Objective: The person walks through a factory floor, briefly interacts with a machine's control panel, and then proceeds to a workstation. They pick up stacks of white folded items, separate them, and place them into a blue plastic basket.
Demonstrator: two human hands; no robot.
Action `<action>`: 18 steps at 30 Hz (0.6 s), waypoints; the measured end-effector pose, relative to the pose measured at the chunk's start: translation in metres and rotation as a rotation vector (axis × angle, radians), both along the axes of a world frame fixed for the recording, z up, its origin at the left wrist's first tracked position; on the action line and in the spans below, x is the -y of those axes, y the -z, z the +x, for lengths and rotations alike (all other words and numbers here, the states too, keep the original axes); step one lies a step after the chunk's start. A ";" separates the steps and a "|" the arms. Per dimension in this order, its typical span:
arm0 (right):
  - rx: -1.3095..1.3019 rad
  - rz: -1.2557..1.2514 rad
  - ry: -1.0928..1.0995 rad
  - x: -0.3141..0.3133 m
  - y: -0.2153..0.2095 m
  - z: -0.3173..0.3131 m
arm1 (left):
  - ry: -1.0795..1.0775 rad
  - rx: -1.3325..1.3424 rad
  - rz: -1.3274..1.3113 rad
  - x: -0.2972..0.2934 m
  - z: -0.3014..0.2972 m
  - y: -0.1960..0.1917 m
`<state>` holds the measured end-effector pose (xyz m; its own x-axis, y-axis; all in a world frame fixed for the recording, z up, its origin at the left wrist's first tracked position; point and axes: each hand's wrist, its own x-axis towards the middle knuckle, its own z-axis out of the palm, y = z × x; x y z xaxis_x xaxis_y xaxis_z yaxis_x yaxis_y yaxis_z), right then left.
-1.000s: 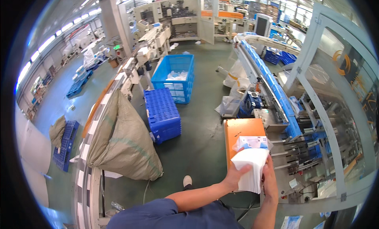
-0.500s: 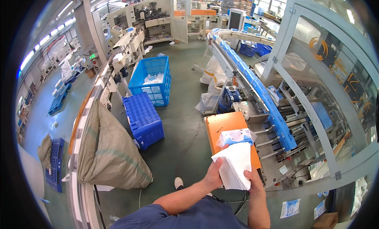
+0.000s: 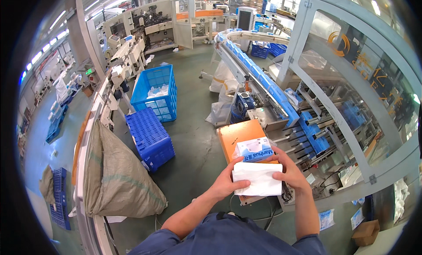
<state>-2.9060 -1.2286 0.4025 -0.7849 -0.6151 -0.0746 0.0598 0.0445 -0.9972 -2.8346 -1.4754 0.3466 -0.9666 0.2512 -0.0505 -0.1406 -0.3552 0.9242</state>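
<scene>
Both my hands hold a white stack of folded tissues [image 3: 258, 179] level in front of me. My left hand [image 3: 228, 181] grips its left end and my right hand [image 3: 289, 171] grips its right end. Just beyond it lies a blue and white wrapped tissue pack [image 3: 255, 150] on an orange table top [image 3: 237, 136]. The stack hovers over the near edge of that table.
A packaging machine with a blue conveyor [image 3: 259, 83] runs along the right behind a clear guard frame [image 3: 351, 79]. An open blue crate [image 3: 154, 90] and an overturned blue crate [image 3: 149, 136] stand on the green floor to the left. A large grey-green sack [image 3: 118, 176] leans by a rail.
The tissue stack has turned from upright to lying flat and level between my hands. The view has shifted so the orange table and machine sit closer and more central.
</scene>
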 end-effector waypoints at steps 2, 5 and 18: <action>0.068 -0.158 0.075 -0.004 0.034 0.007 | -0.068 0.043 0.080 -0.003 0.003 0.013; 0.143 -0.231 0.102 -0.002 0.050 0.021 | -0.203 -0.034 -0.044 -0.006 0.014 0.015; 0.132 -0.304 0.272 0.016 0.045 0.027 | -0.309 0.051 0.208 0.001 0.016 0.017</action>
